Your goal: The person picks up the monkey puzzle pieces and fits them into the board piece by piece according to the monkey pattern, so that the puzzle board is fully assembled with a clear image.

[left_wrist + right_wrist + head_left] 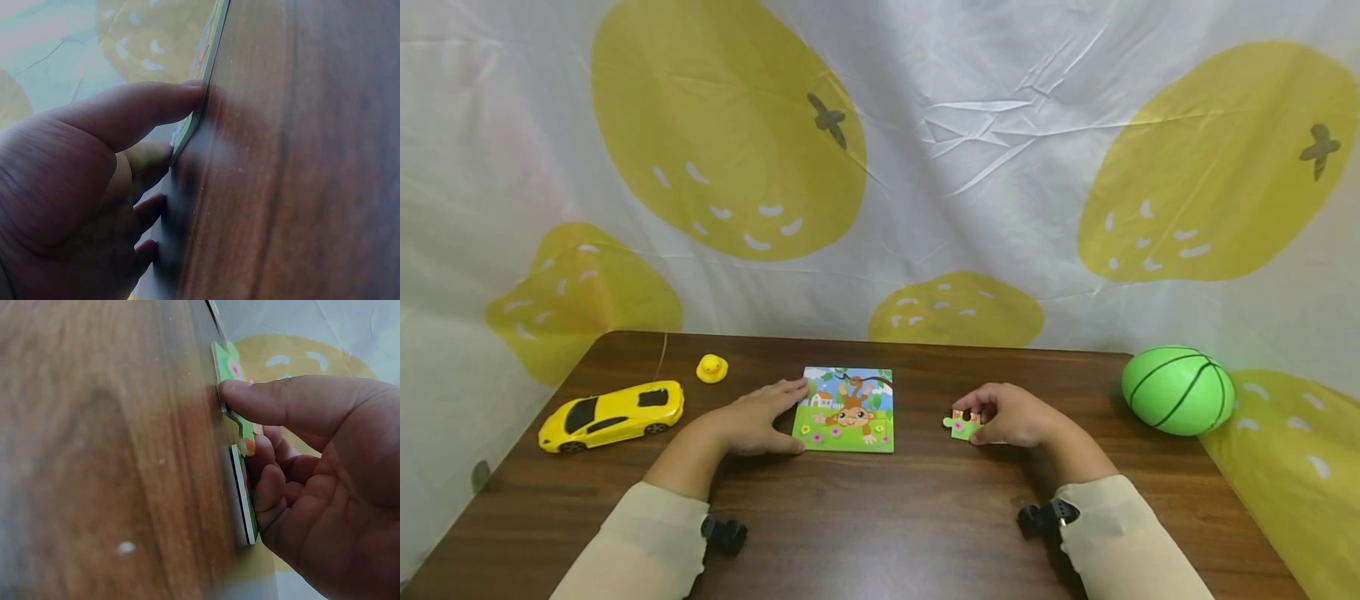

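A square picture puzzle (842, 429) showing a monkey hanging above flowers lies flat on the wooden table. Along its left edge my left hand (756, 419) is spread, thumb by the near corner and fingers further up. The left wrist view has that thumb (156, 103) straight against the board's edge. To the right, my right hand (1018, 417) pinches a green puzzle piece (960, 429) with a pink flower, at the tabletop. Under its curled fingers the right wrist view shows a second puzzle piece (245, 503), mostly hidden from the head view.
At the left lies a yellow toy car (613, 417), with a small yellow rubber duck (712, 369) behind it. A green ball (1178, 392) with black lines sits at the table's right edge. Behind the table (865, 525) hangs a white curtain (970, 208) with yellow fruit prints.
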`<state>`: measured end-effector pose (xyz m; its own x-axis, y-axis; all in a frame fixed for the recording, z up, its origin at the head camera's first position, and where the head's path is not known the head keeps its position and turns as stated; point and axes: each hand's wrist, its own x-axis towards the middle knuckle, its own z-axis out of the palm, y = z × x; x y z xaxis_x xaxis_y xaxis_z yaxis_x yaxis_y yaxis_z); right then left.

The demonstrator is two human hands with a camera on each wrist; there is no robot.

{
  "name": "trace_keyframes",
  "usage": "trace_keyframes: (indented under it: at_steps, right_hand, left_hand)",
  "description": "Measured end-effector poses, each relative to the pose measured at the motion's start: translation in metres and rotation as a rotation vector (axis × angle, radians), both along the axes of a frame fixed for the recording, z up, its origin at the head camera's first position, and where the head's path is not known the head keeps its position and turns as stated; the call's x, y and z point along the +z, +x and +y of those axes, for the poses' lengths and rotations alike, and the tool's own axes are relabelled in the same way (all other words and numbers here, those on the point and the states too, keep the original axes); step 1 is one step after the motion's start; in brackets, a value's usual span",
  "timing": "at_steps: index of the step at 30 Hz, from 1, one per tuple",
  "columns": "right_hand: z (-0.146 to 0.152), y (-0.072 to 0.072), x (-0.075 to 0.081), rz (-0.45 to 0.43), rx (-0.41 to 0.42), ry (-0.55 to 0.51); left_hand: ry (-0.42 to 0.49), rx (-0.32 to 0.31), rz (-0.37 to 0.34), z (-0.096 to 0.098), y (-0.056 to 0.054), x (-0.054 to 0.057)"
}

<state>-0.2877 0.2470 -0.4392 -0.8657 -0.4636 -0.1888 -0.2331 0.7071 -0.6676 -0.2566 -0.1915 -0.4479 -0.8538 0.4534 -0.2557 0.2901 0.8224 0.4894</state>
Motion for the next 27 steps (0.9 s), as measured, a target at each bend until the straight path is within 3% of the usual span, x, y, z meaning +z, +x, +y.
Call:
trace_keyframes:
  at_steps: [8,16,22,27]
  right_hand:
    - [-0.001,0.001,0.001,-0.021,-0.028,-0.009]
    - [-0.003,0.005,0.014,0.038,-0.004,-0.029]
    - [-0.023,0.01,0.024,0.015,0.022,-0.117]
    - [-0.047,0.007,0.025,0.033,0.055,-0.127]
  left_hand:
    - [-0.001,0.004,-0.005,0.0,0.001,0.0]
    - [-0.006,-0.005,0.008,0.0,-0.001,-0.002]
    - [-0.01,-0.012,0.015,-0.001,-0.002,-0.004]
    - [-0.007,-0.01,0.013,0.0,-0.001,-0.002]
